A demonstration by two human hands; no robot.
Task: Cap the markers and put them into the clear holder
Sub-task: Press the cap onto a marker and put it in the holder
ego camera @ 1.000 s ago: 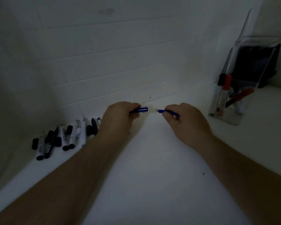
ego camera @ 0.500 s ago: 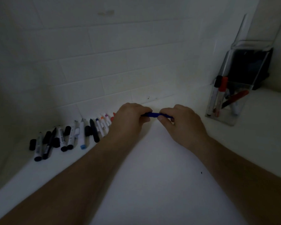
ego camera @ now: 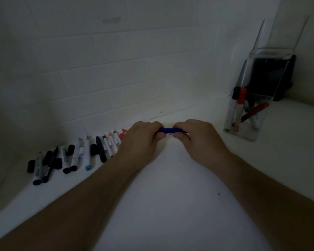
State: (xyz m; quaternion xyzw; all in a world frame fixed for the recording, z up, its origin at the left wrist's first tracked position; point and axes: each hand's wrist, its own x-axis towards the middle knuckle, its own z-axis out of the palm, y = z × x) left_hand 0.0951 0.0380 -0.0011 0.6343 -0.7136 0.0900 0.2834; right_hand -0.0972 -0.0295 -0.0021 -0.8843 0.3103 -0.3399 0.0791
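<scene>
A blue marker [ego camera: 168, 130] is held level above the white counter, between both hands. My left hand [ego camera: 140, 140] grips its left end, where the cap is, and my right hand [ego camera: 196, 137] grips its right end. Cap and barrel are pushed together; only a short blue stretch shows between the fingers. The clear holder [ego camera: 243, 131] stands at the right near the wall, with several markers upright or leaning inside, among them a red-capped one [ego camera: 240, 100].
A row of loose markers and caps [ego camera: 71, 156] lies along the wall at the left, black ones at the far end, coloured ones close to my left hand. A black object [ego camera: 272, 77] stands behind the holder. A white tiled wall [ego camera: 134, 69] backs the counter.
A second ago the blue cap and the barrel were apart, one in each hand. My hands have come together and the cap now sits on the marker.
</scene>
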